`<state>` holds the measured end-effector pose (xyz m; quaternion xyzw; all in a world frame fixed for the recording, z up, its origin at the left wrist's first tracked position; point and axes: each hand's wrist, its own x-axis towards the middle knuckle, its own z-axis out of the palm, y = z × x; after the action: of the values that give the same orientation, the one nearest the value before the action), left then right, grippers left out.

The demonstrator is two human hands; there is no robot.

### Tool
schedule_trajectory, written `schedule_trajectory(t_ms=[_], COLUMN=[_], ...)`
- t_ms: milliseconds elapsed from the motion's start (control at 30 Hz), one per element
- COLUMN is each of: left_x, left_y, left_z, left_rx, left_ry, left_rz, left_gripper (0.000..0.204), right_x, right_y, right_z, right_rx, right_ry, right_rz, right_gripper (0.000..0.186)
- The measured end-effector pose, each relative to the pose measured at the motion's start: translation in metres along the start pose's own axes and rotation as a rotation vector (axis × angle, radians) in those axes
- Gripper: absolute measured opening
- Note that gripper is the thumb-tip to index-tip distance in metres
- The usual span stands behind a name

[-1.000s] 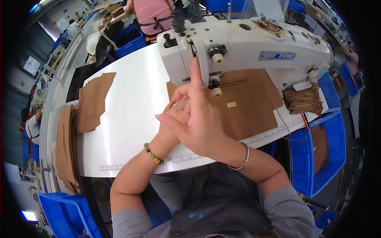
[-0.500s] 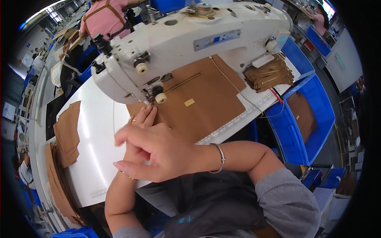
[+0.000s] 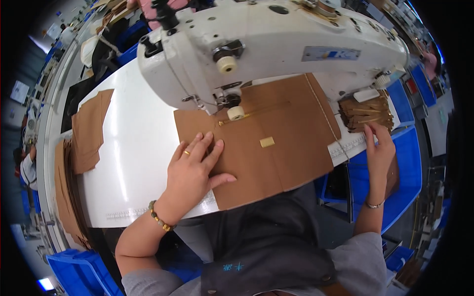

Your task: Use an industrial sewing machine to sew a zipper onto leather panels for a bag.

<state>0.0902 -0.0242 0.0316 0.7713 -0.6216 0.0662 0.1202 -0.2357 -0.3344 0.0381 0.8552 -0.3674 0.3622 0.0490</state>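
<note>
My left hand (image 3: pixel 192 167) lies flat, fingers spread, on a large brown panel (image 3: pixel 301 143). The panel is spread on the white table under the sewing machine (image 3: pixel 276 39), just in front of its presser area. A slot with a gold-brown edge (image 3: pixel 254 112) runs across the panel, and a small pale yellow patch (image 3: pixel 267 142) sits near its middle. At the right, my right hand (image 3: pixel 380 148) reaches to a pile of brown strips (image 3: pixel 363 109). Its thumb and forefinger pinch at the pile's near edge, on a strip. The needle is hard to make out.
Cut brown pieces (image 3: pixel 91 130) lie on the table's left, beside a stack of larger brown panels (image 3: pixel 64 192). A blue bin (image 3: pixel 412 163) stands at the right, below my right arm. A cord (image 3: pixel 321 106) crosses the panel's right side. Another blue bin (image 3: pixel 84 271) is at lower left.
My right hand has gone from above my left wrist to the strip pile at the right. My left hand is now flat on the panel, away from the needle. The view has shifted.
</note>
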Motion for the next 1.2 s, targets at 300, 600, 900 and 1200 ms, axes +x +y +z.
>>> schedule_trajectory(t_ms=[300,600,900,1200], left_x=[-0.082,-0.090,-0.091,-0.091], left_y=[0.049,0.047,0.047,0.048], left_z=[-0.017,0.015,0.028,0.032], left_rx=[-0.139,-0.033,0.071,0.144], left_ry=[-0.105,0.175,0.259,0.299], left_rz=[-0.044,-0.010,-0.009,0.002], left_gripper=[0.077,0.070,0.066,0.063], right_x=[-0.032,-0.022,0.006,0.020], right_y=[0.051,0.027,-0.160,-0.216], right_z=[0.009,-0.067,0.024,0.086], right_rx=[-0.253,-0.110,0.366,0.479], right_ry=[-0.224,-0.250,-0.528,-0.397], right_rz=[-0.008,0.322,-0.478,-0.988], right_gripper=[0.030,0.027,0.026,0.015])
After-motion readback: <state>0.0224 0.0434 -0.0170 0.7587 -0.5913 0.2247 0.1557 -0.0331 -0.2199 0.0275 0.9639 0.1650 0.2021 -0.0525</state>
